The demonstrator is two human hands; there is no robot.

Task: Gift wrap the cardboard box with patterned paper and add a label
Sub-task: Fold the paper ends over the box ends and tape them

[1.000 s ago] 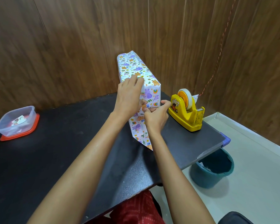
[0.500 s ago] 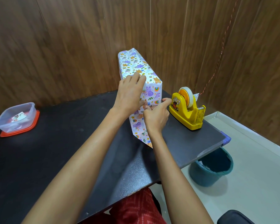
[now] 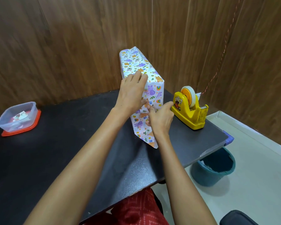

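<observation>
Head view, item count on the black bench [image 3: 39, 159]: one box [image 3: 154, 95] wrapped in patterned paper [image 3: 135, 62], one yellow tape dispenser [image 3: 190, 116] carrying one roll of tape [image 3: 189, 95], and one clear plastic container [image 3: 28, 111] seated on one orange lid [image 3: 34, 125]. One printed slip [image 3: 19, 115] lies inside the container; its print is too small to read. One teal bucket [image 3: 208, 177] stands on the floor below the bench's right edge. One red twisted cord [image 3: 223, 52] hangs against the wood-panelled wall.

Position: the box stands on a narrow long side at the far right of the bench, just left of the dispenser and not touching it. Its long axis runs away from the person toward the wall, the far end veering slightly left. The near end faces the person; one triangular paper flap [image 3: 146, 135] runs from that end down onto the bench, tip toward the person.

Hands, two. The left hand [image 3: 131, 93] lies on the box's upper near corner, fingers straight and pressed together, tips over the top edge. The right hand [image 3: 161, 117] is at the near end face, fingers curled, thumb and fingertips pinching the folded paper — index finger reaching toward the face's right edge.

Markings: the paper shows purple and orange cartoon animals, rainbows and stars; the dispenser's side bears one cartoon sticker — lettering cannot be made out on either.
</observation>
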